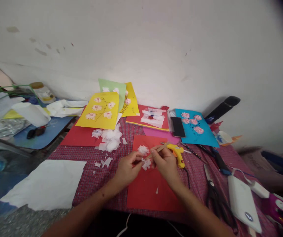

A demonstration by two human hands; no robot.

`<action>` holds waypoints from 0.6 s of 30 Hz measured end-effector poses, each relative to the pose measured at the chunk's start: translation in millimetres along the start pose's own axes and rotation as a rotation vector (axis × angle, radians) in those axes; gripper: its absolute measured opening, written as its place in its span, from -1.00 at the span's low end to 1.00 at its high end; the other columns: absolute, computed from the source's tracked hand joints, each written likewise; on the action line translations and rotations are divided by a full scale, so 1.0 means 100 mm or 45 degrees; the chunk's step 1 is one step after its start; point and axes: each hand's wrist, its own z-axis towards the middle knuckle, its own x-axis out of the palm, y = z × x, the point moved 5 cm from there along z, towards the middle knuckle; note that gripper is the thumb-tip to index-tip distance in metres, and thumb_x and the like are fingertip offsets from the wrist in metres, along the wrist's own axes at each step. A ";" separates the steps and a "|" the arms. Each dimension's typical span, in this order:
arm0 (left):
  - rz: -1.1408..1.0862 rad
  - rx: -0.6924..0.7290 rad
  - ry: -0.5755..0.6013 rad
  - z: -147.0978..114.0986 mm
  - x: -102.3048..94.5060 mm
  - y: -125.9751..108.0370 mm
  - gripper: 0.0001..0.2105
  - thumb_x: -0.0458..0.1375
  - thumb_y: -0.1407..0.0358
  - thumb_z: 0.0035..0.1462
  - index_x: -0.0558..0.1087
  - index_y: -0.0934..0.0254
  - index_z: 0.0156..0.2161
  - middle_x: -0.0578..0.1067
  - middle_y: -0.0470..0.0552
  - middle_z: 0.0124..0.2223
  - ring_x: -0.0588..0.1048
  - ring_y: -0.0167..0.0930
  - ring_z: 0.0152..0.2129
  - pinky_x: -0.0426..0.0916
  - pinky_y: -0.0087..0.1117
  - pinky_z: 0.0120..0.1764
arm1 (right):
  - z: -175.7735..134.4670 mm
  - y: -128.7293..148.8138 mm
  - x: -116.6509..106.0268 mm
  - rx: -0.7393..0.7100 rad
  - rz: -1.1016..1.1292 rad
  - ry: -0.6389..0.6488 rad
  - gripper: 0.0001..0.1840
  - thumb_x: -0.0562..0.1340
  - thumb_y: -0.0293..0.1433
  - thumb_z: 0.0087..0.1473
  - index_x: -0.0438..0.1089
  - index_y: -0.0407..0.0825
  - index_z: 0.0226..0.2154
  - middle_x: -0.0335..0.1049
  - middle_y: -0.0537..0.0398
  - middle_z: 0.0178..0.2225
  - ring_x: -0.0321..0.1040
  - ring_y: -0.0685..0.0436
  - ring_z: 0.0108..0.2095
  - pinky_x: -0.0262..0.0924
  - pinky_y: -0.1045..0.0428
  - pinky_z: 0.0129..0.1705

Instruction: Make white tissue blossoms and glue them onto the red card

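My right hand (165,159) is closed around a thin wooden stick (161,147), whose lower end reaches a small white tissue-paper flower (146,164). Pinched fingers of my left hand (131,166) are at that flower's left edge. Just above it, a second white paper flower (143,150) lies on the red sheet of paper (147,194) under my hands. Close behind my right hand rests a yellow glue gun (179,154), its cable running down the table. A small white scrap (157,190) is on the lower part of the red sheet.
White paper pieces (112,140) are heaped left of the red sheet. Finished flower pictures on yellow (98,121) and blue (205,137) paper stand along the wall. A black phone (178,126), scissors (215,196) and a white power bank (244,204) lie to the right.
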 end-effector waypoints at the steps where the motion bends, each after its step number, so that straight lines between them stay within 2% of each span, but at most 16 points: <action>1: 0.077 0.021 0.036 0.02 0.00 -0.02 -0.85 0.17 0.38 0.18 0.46 0.19 -0.13 0.60 -0.04 -0.18 0.57 -0.38 -0.24 0.41 -0.39 -0.15 | 0.02 0.06 0.03 -0.031 -0.098 0.049 -0.75 0.29 -0.20 0.14 0.34 -0.01 -0.43 0.29 0.28 -0.63 0.22 0.05 -0.69 0.14 0.13 -0.64; 3: 0.199 0.047 0.102 0.06 -0.01 -0.05 -0.89 0.13 0.36 0.23 0.45 0.19 -0.14 0.60 -0.04 -0.20 0.57 -0.37 -0.26 0.41 -0.39 -0.18 | 0.08 0.15 0.10 -0.065 -0.269 0.212 -0.76 0.26 -0.24 0.16 0.33 -0.01 -0.46 0.29 0.26 -0.61 0.23 0.05 -0.66 0.13 0.13 -0.60; 7: 0.324 0.061 0.144 0.17 -0.02 -0.02 -0.95 0.09 0.32 0.27 0.40 0.22 -0.21 0.59 -0.04 -0.26 0.56 -0.37 -0.34 0.37 -0.41 -0.28 | 0.27 0.22 0.20 -0.126 -0.622 0.561 -0.84 0.18 -0.32 0.19 0.41 -0.03 -0.36 0.42 0.19 -0.49 0.33 0.01 -0.52 0.16 0.13 -0.48; 11: 0.386 0.051 0.188 0.28 0.02 0.07 -0.97 0.12 0.33 0.25 0.37 0.23 -0.22 0.59 -0.04 -0.28 0.56 -0.36 -0.35 0.33 -0.42 -0.33 | 0.44 0.19 0.21 -0.171 -0.919 0.636 -0.77 0.15 -0.35 0.22 0.43 -0.05 -0.42 0.43 0.15 -0.48 0.32 -0.02 -0.45 0.11 0.12 -0.45; 18: 0.455 0.021 0.265 0.36 0.10 0.17 -0.95 0.13 0.41 0.20 0.43 0.26 -0.26 0.61 -0.02 -0.31 0.57 -0.35 -0.36 0.30 -0.42 -0.35 | 0.53 0.08 0.25 -0.137 -1.040 0.718 -0.78 0.15 -0.40 0.19 0.38 -0.06 -0.47 0.44 0.13 -0.49 0.29 -0.01 -0.49 0.01 0.11 -0.48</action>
